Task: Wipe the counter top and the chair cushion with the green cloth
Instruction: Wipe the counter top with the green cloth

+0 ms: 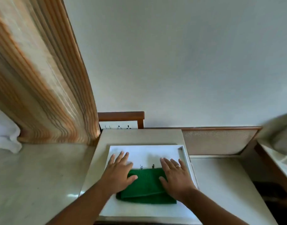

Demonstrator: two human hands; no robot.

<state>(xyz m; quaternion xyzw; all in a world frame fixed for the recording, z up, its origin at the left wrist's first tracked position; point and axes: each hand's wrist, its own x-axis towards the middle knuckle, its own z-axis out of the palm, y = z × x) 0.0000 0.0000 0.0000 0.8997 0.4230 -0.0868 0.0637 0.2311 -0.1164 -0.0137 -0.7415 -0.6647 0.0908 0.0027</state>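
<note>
At lower centre, left hand [118, 173] and right hand [176, 177], fingers spread flat, press a soft, folded green cloth [146, 186], likely light and easily gathered at its edges.

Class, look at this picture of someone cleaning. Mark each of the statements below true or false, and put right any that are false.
1. Both hands rest flat on the cloth. True: left hand, right hand.
2. The cloth is red. False: it is green.
3. The right hand wears a ring. True.
4. The cloth lies on the floor. False: it lies on a white tray.
5. A striped curtain hangs at the left. True.
</note>
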